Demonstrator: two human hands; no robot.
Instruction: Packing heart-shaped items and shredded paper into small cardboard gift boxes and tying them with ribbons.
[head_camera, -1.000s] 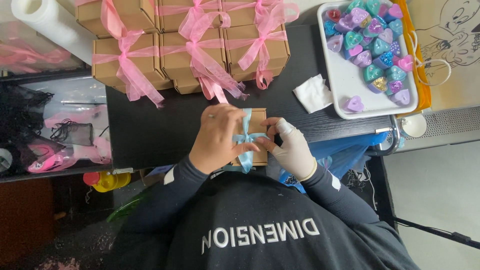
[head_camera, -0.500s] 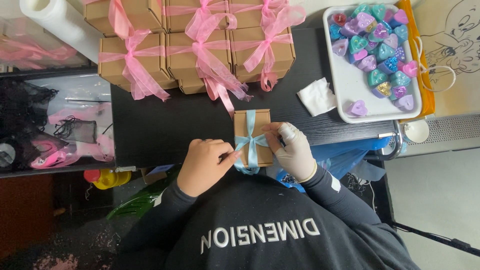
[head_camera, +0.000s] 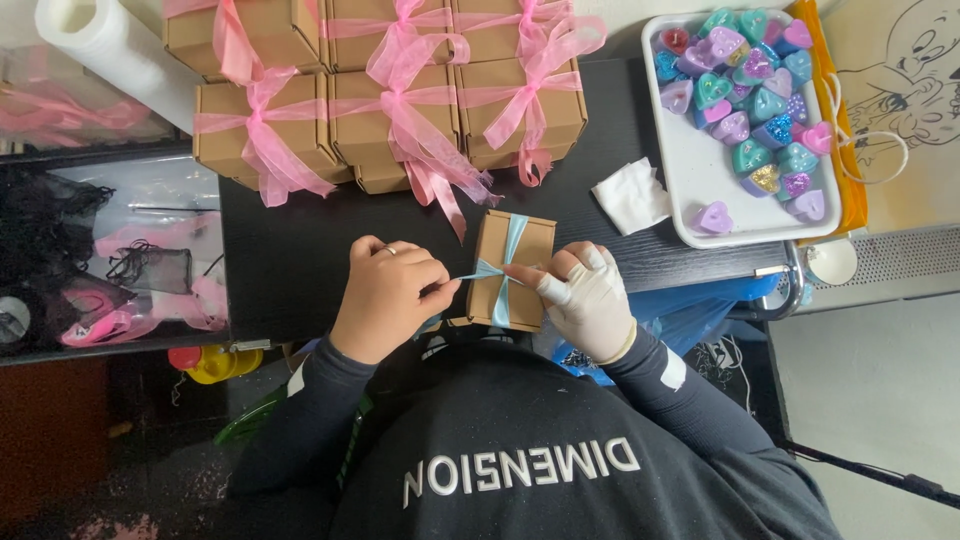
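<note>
Pinching a thin blue ribbon, both hands grip it across a small cardboard box. Left hand bare, right hand gloved; the box's long side runs away from the person.

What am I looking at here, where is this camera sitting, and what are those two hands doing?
There is no machine: a person works with two hands, filmed by one camera worn on their head, looking straight down. That is why the picture seems upside down, with their dark sweatshirt at the bottom. On the black table lies a small brown box wrapped with a light blue ribbon. The left hand pinches one ribbon end, pulled out sideways. The right hand, in a white glove, presses on the box and ribbon. Farther back sit brown boxes tied with pink bows, a white tray of coloured heart-shaped pieces, and a folded white tissue.
</note>
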